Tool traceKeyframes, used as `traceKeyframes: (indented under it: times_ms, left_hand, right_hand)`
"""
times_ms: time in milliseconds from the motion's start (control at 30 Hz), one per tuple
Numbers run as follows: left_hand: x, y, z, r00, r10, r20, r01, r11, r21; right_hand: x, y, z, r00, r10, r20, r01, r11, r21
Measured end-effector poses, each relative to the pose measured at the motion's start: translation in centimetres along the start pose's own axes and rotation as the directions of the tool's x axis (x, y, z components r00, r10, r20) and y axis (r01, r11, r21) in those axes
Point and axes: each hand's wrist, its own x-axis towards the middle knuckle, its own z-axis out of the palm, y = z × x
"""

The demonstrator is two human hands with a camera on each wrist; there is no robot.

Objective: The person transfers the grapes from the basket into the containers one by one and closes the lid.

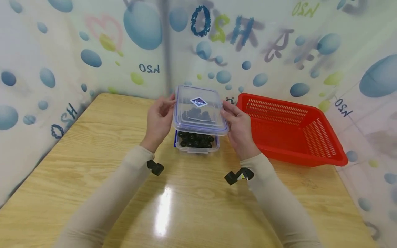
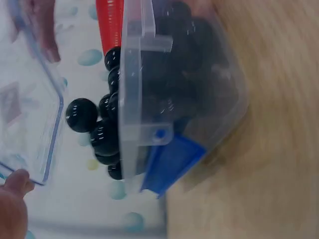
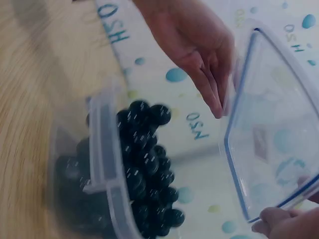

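Observation:
Both hands hold a clear plastic lid (image 1: 198, 119) with a blue seal and a small diamond label, raised above an uncovered container. My left hand (image 1: 159, 119) pinches the lid's left edge, and my right hand (image 1: 238, 125) grips its right edge. Below it, the clear container (image 1: 198, 150) stands on the table, heaped with shiny black balls (image 1: 198, 140) that rise above its rim. In the left wrist view a blue clip (image 2: 174, 162) hangs from the container's side. The lid (image 3: 269, 129) is apart from the balls in the right wrist view.
A red plastic basket (image 1: 297, 151) with slotted walls stands on the right of the wooden table (image 1: 124, 137). Behind the table hangs a pale curtain (image 1: 118, 75) printed with blue and green ovals and letters.

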Motion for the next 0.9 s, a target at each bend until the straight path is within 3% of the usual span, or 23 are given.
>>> traceKeyframes:
  times_ms: [67,167,333,433,633,733,900]
  left_hand:
    - [-0.3,-0.6,-0.4,0.993,-0.109,0.037,0.11,0.993,-0.037]
    - [-0.8,-1.8,-1.1,0.963,-0.257,0.075,0.256,0.966,0.025]
    - [-1.0,-3.7,-1.7,0.918,-0.376,0.124,0.342,0.911,0.229]
    - [-0.8,-4.3,-1.7,0.899,-0.402,0.173,0.358,0.903,0.238]
    - [-0.3,-4.4,-1.9,0.874,-0.442,0.202,0.387,0.884,0.262]
    - [-0.3,-4.5,-1.9,0.86,-0.462,0.216,0.409,0.877,0.251]
    - [-0.6,-4.7,-1.8,0.849,-0.489,0.199,0.446,0.866,0.228]
  right_hand:
    - [0.4,0.6,-0.4,1.0,0.009,0.014,-0.007,0.993,-0.115]
    - [1.1,1.7,-0.8,0.999,0.025,0.031,-0.015,0.954,-0.3]
    - [1.9,3.5,-1.1,0.996,0.085,0.009,-0.072,0.886,-0.459]
    - [2.3,4.2,-1.3,0.996,0.075,-0.038,-0.084,0.864,-0.497]
    - [2.6,5.7,-1.6,0.993,0.085,-0.078,-0.114,0.827,-0.551]
    - [2.5,6.2,-1.9,0.993,0.082,-0.087,-0.116,0.823,-0.556]
    - [2.3,6.3,-2.0,0.996,0.052,-0.068,-0.081,0.832,-0.549]
